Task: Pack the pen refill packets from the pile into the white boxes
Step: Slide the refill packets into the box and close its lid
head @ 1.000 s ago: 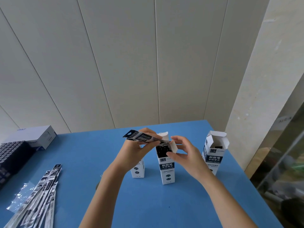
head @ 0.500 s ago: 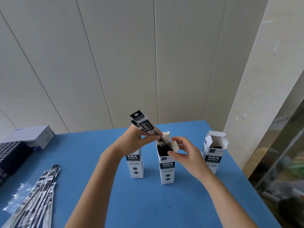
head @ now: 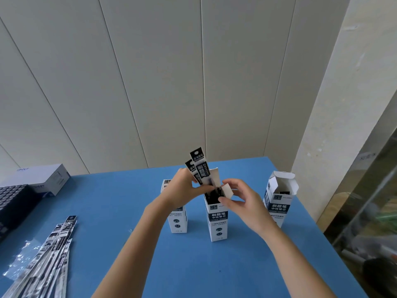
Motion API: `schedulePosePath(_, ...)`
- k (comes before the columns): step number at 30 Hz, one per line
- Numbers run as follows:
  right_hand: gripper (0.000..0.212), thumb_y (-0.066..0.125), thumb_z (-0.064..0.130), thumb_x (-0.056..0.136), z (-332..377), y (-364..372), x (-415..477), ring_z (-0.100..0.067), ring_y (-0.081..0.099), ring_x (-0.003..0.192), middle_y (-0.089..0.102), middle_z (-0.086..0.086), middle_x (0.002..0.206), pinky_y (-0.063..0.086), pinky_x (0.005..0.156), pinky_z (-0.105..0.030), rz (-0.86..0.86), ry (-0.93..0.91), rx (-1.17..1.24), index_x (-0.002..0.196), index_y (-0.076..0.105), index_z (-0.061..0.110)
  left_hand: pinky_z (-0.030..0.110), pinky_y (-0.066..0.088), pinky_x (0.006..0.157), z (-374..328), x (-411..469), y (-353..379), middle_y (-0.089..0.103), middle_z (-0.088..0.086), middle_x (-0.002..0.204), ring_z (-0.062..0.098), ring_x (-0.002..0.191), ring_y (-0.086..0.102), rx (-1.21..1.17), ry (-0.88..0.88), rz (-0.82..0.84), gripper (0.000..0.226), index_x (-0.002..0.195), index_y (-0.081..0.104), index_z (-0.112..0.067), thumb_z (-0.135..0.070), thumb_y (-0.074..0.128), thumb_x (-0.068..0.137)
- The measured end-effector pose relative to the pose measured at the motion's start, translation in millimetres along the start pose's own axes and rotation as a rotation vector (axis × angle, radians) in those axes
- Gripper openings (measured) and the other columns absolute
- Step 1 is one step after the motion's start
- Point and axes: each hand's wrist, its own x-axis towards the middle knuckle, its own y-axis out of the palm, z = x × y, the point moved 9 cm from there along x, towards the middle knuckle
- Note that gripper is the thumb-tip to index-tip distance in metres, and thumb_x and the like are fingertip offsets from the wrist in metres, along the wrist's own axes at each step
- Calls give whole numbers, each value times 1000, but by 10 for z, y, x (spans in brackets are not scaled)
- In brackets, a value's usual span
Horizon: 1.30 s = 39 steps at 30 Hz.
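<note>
Left hand [head: 184, 190] has its grip pinched on two refill packets [head: 198, 166], tilted near upright, lower ends down inside the open top of the middle white box [head: 218, 220]. Right hand [head: 242, 201] pinches that box's flap [head: 227, 191]. Box label reads 刷题笔 中性替芯, with 0.5 lower down; the packets say 刷题笔 too. The pile [head: 49, 250] lies at the worktop's [head: 107, 201] left side, near a grey CHNT carton [head: 46, 179].
</note>
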Motion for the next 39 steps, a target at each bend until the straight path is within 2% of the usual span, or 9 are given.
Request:
schedulePosePath(4, 33, 69, 9, 80, 6, 4, 5, -5, 58, 105, 62, 3, 110, 51, 75, -12, -1, -2, -1, 103, 55, 29, 39, 50, 83, -58, 33, 11, 70, -4, 88, 20, 85, 64, 12, -11, 48, 4, 84, 71, -19, -20, 72, 80)
schedulePosePath(10, 32, 69, 10, 80, 4, 11, 6, 0, 60, 100, 63, 5, 107, 51, 75, -12, 1, 5, 13, 104, 56, 26, 38, 53, 79, -12, 87, -35, 75, 6, 84, 19, 78, 69, -24, -91, -52, 15, 83, 75, -9, -22, 76, 75)
schedulePosePath(15, 32, 68, 8, 81, 6, 11, 10, -9, 59, 105, 63, 4, 108, 50, 75, -11, 1, 6, 12, 109, 57, 19, 47, 53, 74, 28, 109, 173, 70, 17, 79, 31, 76, 65, 15, -112, 63, 44, 80, 70, -6, -49, 67, 69)
schedulePosePath(20, 32, 70, 8, 79, 18, -2, -3, -8, 60, 102, 63, 2, 107, 50, 74, -11, -7, 5, 23, 104, 56, 25, 9, 49, 62, -92, 65, -56, 74, 5, 77, -4, 60, 63, -81, -64, -109, 9, 79, 71, -4, -11, 76, 75)
schedulePosePath(25, 32, 68, 7, 80, 32, -12, -1, -8, 60, 104, 64, 4, 108, 48, 74, -8, -11, -2, 14, 107, 57, 20, 32, 49, 64, -60, 132, 180, 70, 13, 70, 24, 60, 59, 62, -62, 11, 11, 68, 69, -9, -16, 75, 75)
schedulePosePath(28, 31, 67, 7, 81, 45, -5, 11, -11, 60, 104, 64, 3, 110, 47, 74, -5, -8, -8, -1, 109, 57, 18, 37, 43, 58, -7, 130, 311, 66, 22, 69, 20, 57, 46, 117, -98, 70, 19, 71, 67, -1, -17, 72, 78)
schedulePosePath(32, 31, 68, 8, 81, 38, -4, 3, -10, 60, 105, 64, 2, 110, 46, 74, -5, -4, -3, 19, 108, 57, 19, 24, 51, 64, -65, 90, 139, 71, 6, 70, 14, 62, 63, 13, -74, -49, 15, 77, 68, -7, -21, 74, 76)
schedulePosePath(35, 30, 68, 7, 81, 38, -5, 0, -9, 60, 103, 64, 3, 108, 47, 74, -6, -5, 2, 32, 105, 57, 22, 17, 49, 61, -117, 102, 113, 71, 8, 71, 12, 61, 63, 70, -58, -79, 8, 76, 68, -5, -12, 71, 79)
schedulePosePath(39, 30, 67, 7, 81, 40, -19, 15, -8, 60, 102, 63, 4, 108, 47, 74, -5, -11, 0, 15, 104, 57, 24, 39, 52, 66, -90, 124, 270, 67, 10, 70, 25, 65, 61, 185, -51, 6, 8, 80, 66, -6, -14, 66, 80)
